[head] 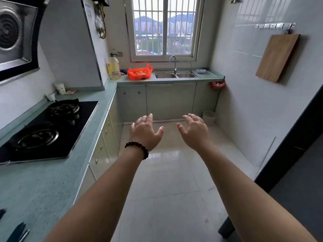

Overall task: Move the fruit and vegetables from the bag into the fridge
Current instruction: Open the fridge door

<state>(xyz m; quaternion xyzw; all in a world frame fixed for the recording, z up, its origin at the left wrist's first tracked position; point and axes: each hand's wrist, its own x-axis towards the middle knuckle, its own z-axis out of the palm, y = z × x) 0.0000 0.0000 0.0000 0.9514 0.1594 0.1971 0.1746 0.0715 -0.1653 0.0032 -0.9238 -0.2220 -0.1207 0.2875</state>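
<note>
A red plastic bag (139,73) sits on the far counter under the window, left of the sink, with orange and yellow fruit showing at its open top. My left hand (146,131), with a dark bead bracelet at the wrist, and my right hand (194,131) are both stretched forward over the floor, palms down, fingers spread, holding nothing. Both hands are well short of the bag. No fridge is visible; a dark panel at the right edge (297,154) cannot be identified.
A gas hob (49,130) lies on the left counter (52,180). A double sink (175,75) with a tap, an oil bottle (114,68), a small bowl (201,70), a hanging cutting board (277,57), a white bin (209,117) and a second red bag (217,85) surround the tiled floor aisle.
</note>
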